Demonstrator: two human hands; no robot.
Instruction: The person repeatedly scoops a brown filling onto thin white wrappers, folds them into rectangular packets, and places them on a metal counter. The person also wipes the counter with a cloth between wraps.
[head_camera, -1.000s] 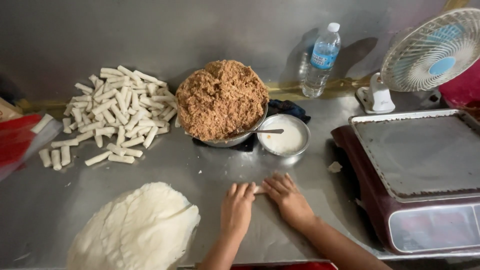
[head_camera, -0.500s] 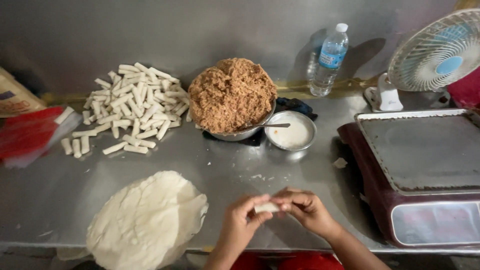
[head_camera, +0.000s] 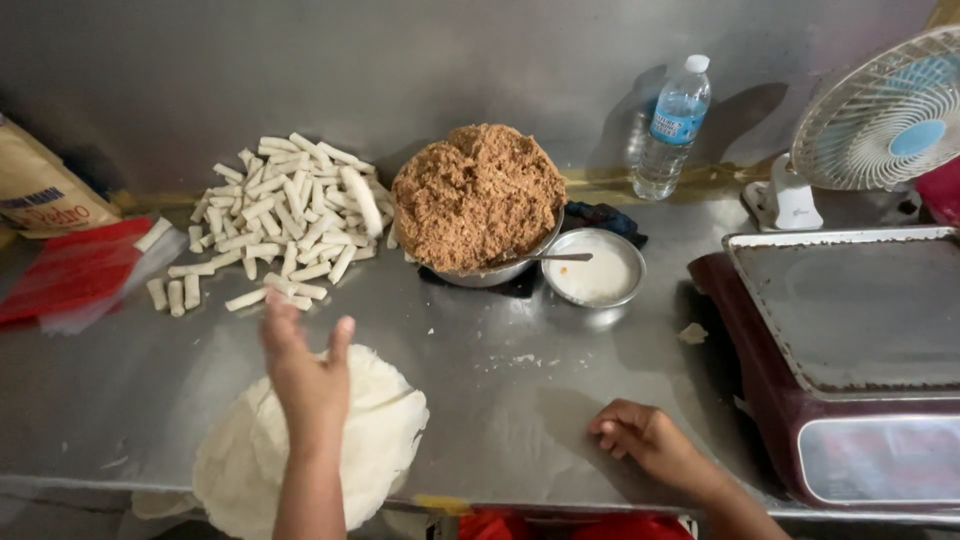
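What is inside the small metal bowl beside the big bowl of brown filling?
The small metal bowl holds a white, pasty liquid, and a spoon rests in it, handle pointing right. The spoon's tip is hidden behind the big bowl's rim, and the liquid covers the small bowl's bottom.

Food-prep kitchen, small-scale production: steel worktable (head_camera: 520, 390) bearing heap of rolled pastry sticks (head_camera: 285, 215), bowl of brown filling (head_camera: 478, 200), wrapper stack (head_camera: 310, 450); weighing scale (head_camera: 850, 350) sitting alongside, fan (head_camera: 880, 120) standing behind.

Beside one heaped metal bowl of brown shredded filling (head_camera: 478, 196) stand one small steel bowl of white paste (head_camera: 597, 272), one clear plastic water bottle (head_camera: 672, 128) and one white table fan (head_camera: 880, 125).
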